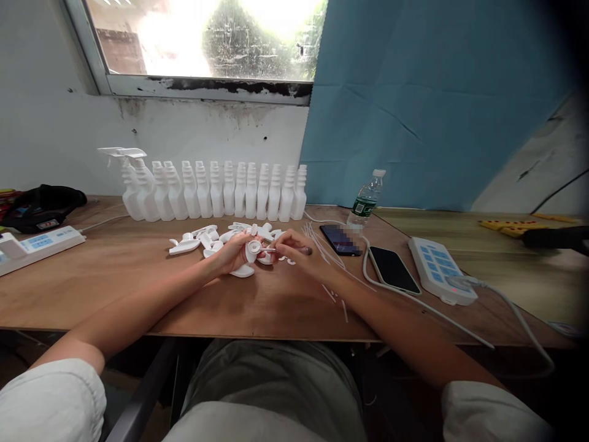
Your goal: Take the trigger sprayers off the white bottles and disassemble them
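Note:
My left hand (pixel 233 253) is closed around a white spray head (pixel 253 247), its round opening turned toward my right hand. A screwdriver (pixel 307 250) is gripped in my right hand (pixel 291 247); its thin metal shaft points left and its tip meets the opening of the spray head. Whether the tip is inside or only touching, I cannot tell. Around and behind my left hand lies a loose pile of white spray heads (pixel 184 246). Small white curved pieces (pixel 289 261) rest just below my right hand.
A row of white bottles (pixel 214 190) stands along the wall, two with spray heads on. Thin white tubes (pixel 338 261), two phones (pixel 394 270), a water bottle (pixel 367 199) and a power strip (pixel 442 270) with its cable are to the right. Another power strip (pixel 46 245) lies left.

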Motion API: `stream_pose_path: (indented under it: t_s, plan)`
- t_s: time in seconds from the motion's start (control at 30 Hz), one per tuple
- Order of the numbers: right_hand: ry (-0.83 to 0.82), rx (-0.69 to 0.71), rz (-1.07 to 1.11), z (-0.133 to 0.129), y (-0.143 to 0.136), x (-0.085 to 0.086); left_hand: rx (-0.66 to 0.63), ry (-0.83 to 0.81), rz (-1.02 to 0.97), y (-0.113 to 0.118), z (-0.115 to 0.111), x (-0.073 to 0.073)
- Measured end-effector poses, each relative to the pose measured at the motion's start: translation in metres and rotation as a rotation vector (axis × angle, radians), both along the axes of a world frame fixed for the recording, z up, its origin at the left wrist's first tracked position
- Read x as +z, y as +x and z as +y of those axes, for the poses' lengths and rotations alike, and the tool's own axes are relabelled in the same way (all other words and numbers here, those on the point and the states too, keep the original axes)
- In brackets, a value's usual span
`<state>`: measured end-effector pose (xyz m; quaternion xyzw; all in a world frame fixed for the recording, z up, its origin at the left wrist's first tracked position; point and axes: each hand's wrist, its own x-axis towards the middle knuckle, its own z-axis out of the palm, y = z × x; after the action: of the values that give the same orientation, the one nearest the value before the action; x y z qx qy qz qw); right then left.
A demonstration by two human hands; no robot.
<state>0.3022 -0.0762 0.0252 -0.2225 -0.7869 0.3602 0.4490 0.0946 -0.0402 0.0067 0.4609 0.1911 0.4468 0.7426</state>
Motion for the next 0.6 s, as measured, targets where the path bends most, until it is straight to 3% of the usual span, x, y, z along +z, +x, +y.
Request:
stream_pose_path:
  t_s: [0.13, 0.23, 0.43, 0.6]
  plan:
    - [0.525, 0.034, -0.325, 0.009, 0.004, -0.005, 0.012, -0.046, 0.015, -0.002, 0.002, 0.0]
    - [0.695, 0.047, -0.38, 0.013, 0.007, -0.009, 0.025, -0.068, 0.021, -0.001, 0.001, 0.002]
    - [0.435, -0.038, -0.252, 0.003, 0.01, -0.002, 0.046, -0.047, 0.013, 0.002, -0.002, 0.005]
    - [0.307, -0.216, -0.126, -0.004, 0.011, 0.004, 0.104, -0.033, 0.016, 0.001, 0.0, 0.008]
